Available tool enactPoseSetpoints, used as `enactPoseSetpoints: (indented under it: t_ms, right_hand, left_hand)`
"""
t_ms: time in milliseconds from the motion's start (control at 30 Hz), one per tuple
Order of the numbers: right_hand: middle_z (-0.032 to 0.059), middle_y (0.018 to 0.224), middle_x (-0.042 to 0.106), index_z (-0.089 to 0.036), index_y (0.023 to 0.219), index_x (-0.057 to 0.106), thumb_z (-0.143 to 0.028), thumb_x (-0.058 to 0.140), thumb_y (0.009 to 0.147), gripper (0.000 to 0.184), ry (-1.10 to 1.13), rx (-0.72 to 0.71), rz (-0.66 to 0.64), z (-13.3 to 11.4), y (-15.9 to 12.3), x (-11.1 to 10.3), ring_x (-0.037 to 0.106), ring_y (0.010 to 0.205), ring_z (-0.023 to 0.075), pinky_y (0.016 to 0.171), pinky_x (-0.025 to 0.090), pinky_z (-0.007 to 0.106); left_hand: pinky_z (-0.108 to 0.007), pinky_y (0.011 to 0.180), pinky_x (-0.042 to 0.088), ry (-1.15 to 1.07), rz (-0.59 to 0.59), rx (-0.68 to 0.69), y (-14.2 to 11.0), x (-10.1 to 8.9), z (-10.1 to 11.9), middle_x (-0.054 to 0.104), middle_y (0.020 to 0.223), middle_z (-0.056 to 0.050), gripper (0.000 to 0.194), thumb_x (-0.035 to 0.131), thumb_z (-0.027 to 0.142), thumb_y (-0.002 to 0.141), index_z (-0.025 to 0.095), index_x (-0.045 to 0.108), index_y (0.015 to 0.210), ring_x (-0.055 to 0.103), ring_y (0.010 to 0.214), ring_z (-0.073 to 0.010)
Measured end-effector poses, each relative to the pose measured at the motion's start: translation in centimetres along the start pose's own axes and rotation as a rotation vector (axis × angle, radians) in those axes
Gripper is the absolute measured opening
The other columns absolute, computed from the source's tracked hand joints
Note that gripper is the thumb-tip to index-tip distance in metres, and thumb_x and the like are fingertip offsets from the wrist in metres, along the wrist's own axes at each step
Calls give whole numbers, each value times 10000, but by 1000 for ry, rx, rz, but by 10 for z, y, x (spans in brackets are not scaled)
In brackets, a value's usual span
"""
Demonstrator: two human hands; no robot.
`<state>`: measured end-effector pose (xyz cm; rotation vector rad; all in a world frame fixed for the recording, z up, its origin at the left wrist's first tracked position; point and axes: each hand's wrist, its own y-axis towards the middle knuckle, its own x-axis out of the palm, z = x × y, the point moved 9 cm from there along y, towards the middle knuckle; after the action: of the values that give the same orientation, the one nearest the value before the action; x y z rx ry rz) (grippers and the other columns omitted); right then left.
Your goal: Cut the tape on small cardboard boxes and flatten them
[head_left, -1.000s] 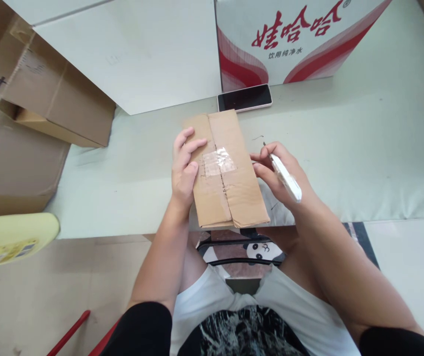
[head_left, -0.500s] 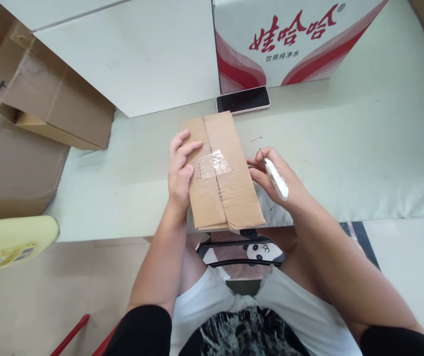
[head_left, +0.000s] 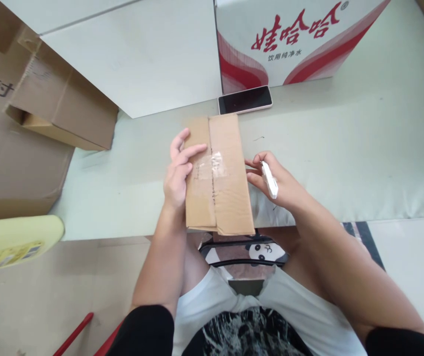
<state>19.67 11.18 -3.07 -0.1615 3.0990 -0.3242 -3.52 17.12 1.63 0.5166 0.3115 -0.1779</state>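
Observation:
A small brown cardboard box point(head_left: 230, 198) stands near the table's front edge, with its long centre seam facing up. A strip of clear tape point(head_left: 217, 164) crosses the seam at mid-length. My left hand point(head_left: 178, 170) grips the box by its left side, fingers spread over the top face. At the right side, my right hand point(head_left: 276, 178) holds a slim white utility knife point(head_left: 270, 180) between thumb and fingers, its handle slanting back toward me. The fingertips of that hand are at the box's right edge; whether they press on it I cannot tell. The blade is not clearly visible.
A black-screened phone point(head_left: 245, 100) lies behind the box, against a white and red carton point(head_left: 282, 64). A large white box point(head_left: 134, 59) stands beside that carton. Brown cartons point(head_left: 82, 109) fill the left, and a pale yellow object point(head_left: 15, 242) juts in at the front left.
The cardboard box has turned slightly, its near end shifting left so that it points straighter at me. My right hand has moved a little left and down, with the utility knife now more upright.

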Motion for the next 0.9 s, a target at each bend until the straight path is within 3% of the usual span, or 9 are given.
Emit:
enactPoseSetpoints:
  t_ms: [167, 267, 367, 467, 567, 633, 733, 900]
  right_hand:
    - [41, 1028, 691, -281, 984, 428, -437, 696, 815, 354, -61, -37, 66, -5, 2, -6, 673, 1105, 260, 1016, 518, 509]
    - [41, 1002, 708, -290, 970, 414, -430, 679, 823, 333, -48, -81, 86, -13, 2, -9, 696, 1136, 271, 1012, 532, 508]
    - [70, 1195, 729, -308, 997, 402, -448, 675, 861, 336, -19, -224, 157, -33, -1, -17, 693, 1238, 272, 1063, 528, 527]
    - [55, 1446, 650, -336, 1057, 386, -478, 686, 877, 378, -4, -425, 227, -60, -13, -27, 592, 1418, 259, 1167, 469, 555]
    - [30, 1565, 573, -348, 1092, 395, -409, 710, 885, 382, -65, -544, 149, -79, -23, -22, 444, 1546, 220, 1283, 345, 544]
    - [26, 1589, 555, -336, 1079, 420, -371, 726, 876, 368, -148, -520, 74, -81, -24, -15, 348, 1601, 224, 1315, 281, 561]
    - [31, 1598, 545, -318, 1051, 464, -404, 758, 844, 369, -228, -457, 52, -75, -21, -14, 242, 1641, 272, 1300, 275, 627]
    - [29, 1573, 565, -322, 1025, 515, -369, 759, 834, 313, -261, -433, 60, -74, -20, -13, 350, 1597, 295, 1272, 334, 600]
  left_hand:
    - [-531, 1311, 331, 62, -128, 56, -4, 19, 21, 394, 1648, -8, 457, 469, 632, 1006, 375, 681, 1319, 369, 1559, -323]
    - [-563, 1304, 326, 86, -139, 100, -7, 22, 33, 375, 1649, -21, 455, 487, 614, 1009, 373, 658, 1356, 368, 1553, -333]
    - [-622, 1287, 326, 108, -147, 149, -11, 32, 51, 351, 1655, -47, 491, 490, 617, 1007, 355, 615, 1403, 341, 1565, -369]
    - [-648, 1289, 300, 102, -150, 174, -15, 44, 73, 317, 1670, -70, 617, 499, 683, 976, 349, 512, 1495, 278, 1594, -400]
    - [-654, 1300, 275, 76, -146, 178, -18, 54, 91, 306, 1674, -65, 636, 514, 687, 965, 373, 454, 1516, 271, 1599, -395]
    - [-660, 1296, 279, 49, -159, 168, -18, 58, 95, 314, 1671, -63, 617, 518, 664, 974, 380, 440, 1516, 285, 1594, -390]
    - [-652, 1295, 289, 11, -184, 131, -19, 60, 89, 318, 1675, -56, 602, 517, 650, 980, 374, 452, 1510, 270, 1597, -394]
    - [-607, 1303, 309, -59, -188, 91, -19, 59, 78, 322, 1676, -19, 582, 563, 652, 951, 389, 507, 1467, 257, 1595, -389]
